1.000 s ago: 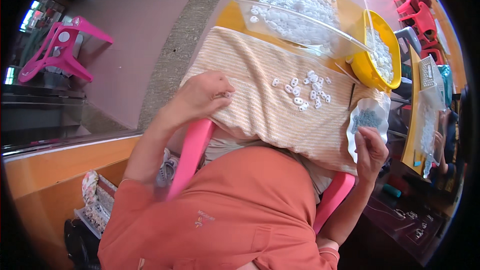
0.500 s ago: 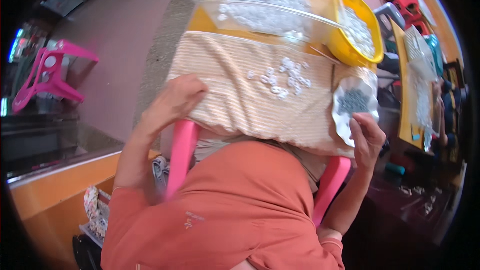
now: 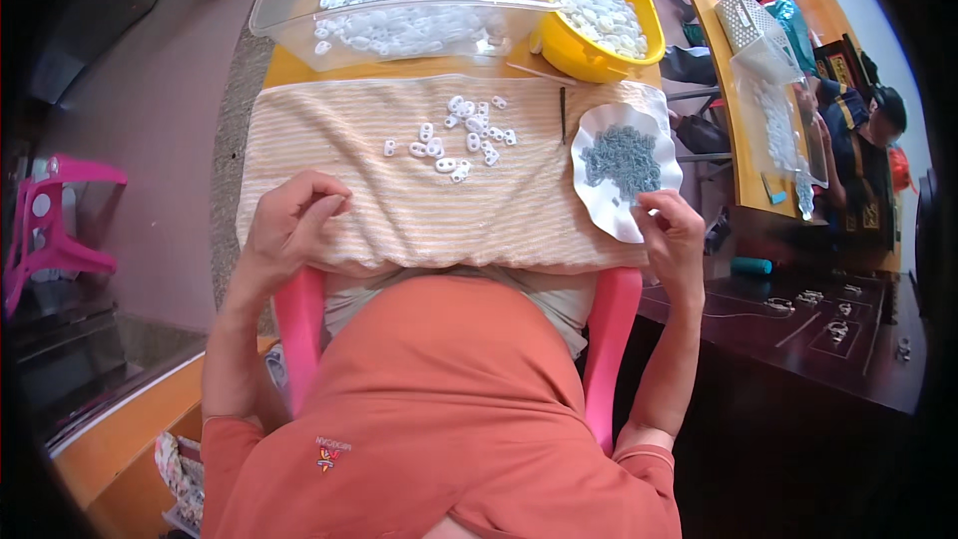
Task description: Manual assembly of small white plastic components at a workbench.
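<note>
Head view: left hand [image 3: 299, 220] curled above striped beige cloth [image 3: 539, 215], contents unclear.
Right hand [image 3: 671, 230]: bunched at near rim of white scalloped dish [image 3: 591, 208]; grasp unclear.
Dish, right: small grey-blue pieces [image 3: 624, 160].
Cloth centre: white two-holed ovals [image 3: 475, 125].
Orange-red shirt [image 3: 439, 429]: small chest lettering [image 3: 332, 444].

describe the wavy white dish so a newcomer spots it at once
Find the striped towel spread before the person. At its right end, by the right hand, is a white dish with a wavy rim. Unlike the yellow tub beyond it, it holds small blue-grey bits.
</note>
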The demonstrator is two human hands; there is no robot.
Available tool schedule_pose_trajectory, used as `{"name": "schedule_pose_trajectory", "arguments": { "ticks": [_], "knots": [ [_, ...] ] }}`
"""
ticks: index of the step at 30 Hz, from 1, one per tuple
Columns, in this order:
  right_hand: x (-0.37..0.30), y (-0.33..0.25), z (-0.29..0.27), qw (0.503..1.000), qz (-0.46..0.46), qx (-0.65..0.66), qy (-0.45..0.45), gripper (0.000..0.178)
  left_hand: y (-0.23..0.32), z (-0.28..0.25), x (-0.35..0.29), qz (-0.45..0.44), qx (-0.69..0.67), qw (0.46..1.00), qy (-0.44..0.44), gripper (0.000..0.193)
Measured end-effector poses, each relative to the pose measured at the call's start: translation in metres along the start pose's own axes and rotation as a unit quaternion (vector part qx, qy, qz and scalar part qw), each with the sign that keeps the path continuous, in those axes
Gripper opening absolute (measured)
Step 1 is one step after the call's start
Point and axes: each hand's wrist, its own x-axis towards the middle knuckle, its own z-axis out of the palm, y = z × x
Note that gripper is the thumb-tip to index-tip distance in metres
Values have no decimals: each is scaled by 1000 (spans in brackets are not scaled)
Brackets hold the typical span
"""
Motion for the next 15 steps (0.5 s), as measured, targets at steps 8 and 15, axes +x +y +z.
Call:
{"name": "schedule_pose_trajectory", "arguments": {
  "ticks": [8,15],
  "knots": [
    [15,-19,10,985,-34,-164,-44,16,21,46,14,-41,-170,984,-23,11],
    [23,-21,13,974,-55,-204,-80,12,37,71,27,-48,-208,976,-53,12]
  ]
}}
